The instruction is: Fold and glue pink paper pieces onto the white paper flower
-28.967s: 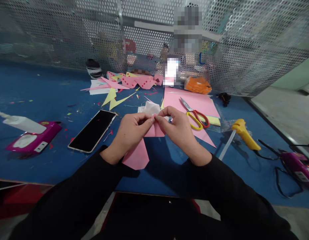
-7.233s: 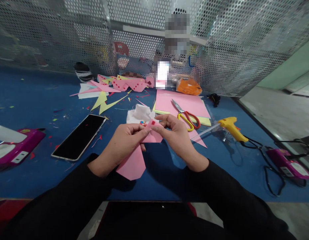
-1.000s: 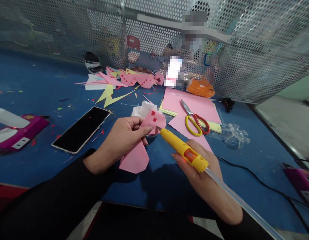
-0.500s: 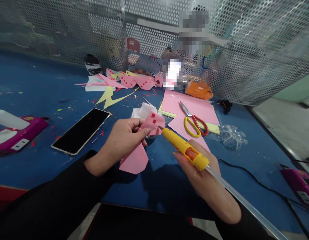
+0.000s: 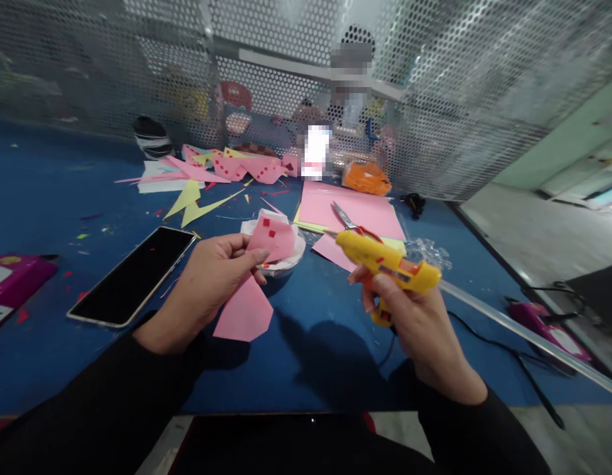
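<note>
My left hand (image 5: 211, 274) pinches a folded strip of pink paper (image 5: 246, 310) between thumb and fingers. Two small red squares sit on the strip's raised upper part. In my right hand (image 5: 414, 316) is a yellow hot glue gun (image 5: 385, 257), its nozzle pointing left and a long clear glue stick (image 5: 508, 336) sticking out of its back. The nozzle is apart from the strip. Just behind the strip stands a bowl (image 5: 290, 260) lined with white paper. Scissors (image 5: 345, 219) lie on the pink sheets (image 5: 355, 204), their handles mostly hidden by the glue gun.
A phone (image 5: 135, 274) lies left of my left hand, beside a purple device (image 5: 18, 284). Paper scraps (image 5: 191, 208) and decorated pink pieces (image 5: 246, 166) lie farther back. An orange bundle (image 5: 366, 178) stands by the perforated metal screen (image 5: 276, 72). A black cord (image 5: 488, 349) runs at right.
The glue gun has moved right, away from the pink strip, and turned so its side shows. More of the bowl is visible. The whole view has shifted somewhat to the right.
</note>
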`<state>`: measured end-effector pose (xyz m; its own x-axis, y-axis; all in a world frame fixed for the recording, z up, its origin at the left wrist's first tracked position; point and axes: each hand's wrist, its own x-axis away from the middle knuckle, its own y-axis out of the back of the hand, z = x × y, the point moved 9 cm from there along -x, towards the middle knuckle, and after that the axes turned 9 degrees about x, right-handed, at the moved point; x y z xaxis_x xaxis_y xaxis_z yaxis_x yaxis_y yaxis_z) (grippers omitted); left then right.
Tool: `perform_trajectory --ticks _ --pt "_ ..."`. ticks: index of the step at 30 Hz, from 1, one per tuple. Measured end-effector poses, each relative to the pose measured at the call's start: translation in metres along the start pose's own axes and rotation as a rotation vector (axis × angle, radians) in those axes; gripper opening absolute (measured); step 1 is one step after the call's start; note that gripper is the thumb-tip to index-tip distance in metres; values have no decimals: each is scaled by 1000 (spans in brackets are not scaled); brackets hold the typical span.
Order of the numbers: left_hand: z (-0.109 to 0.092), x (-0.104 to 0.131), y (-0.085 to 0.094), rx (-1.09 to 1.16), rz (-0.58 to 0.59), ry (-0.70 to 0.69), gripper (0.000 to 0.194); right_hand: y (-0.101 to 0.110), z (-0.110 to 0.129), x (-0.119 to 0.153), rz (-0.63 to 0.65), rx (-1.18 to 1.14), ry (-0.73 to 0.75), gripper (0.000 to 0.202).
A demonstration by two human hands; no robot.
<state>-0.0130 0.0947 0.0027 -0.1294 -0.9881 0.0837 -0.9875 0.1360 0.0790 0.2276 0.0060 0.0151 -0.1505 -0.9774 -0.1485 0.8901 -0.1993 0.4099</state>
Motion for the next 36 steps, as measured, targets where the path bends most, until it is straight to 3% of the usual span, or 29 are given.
perform_trajectory --ticks 5,8,11,14,20,27,36 --pt "-1 -2 2 59 9 -20 19 86 -12 -14 -265 38 -98 40" --pt "0 -3 3 103 16 -38 20 141 -29 -28 -379 504 -264 38" --pt "4 -5 4 128 14 -41 22 172 -49 -44 -423 771 -371 31" --pt "7 -7 4 145 -4 -28 25 176 -71 -56 -385 1004 -439 28" --pt "3 -7 5 142 -8 -45 18 166 -104 -60 -254 1281 -586 50" --pt "1 -8 13 193 -57 -43 17 168 -127 -60 -100 1357 -641 69" --pt "-5 -8 21 216 -94 -43 19 165 -131 -52 -135 1417 -638 65"
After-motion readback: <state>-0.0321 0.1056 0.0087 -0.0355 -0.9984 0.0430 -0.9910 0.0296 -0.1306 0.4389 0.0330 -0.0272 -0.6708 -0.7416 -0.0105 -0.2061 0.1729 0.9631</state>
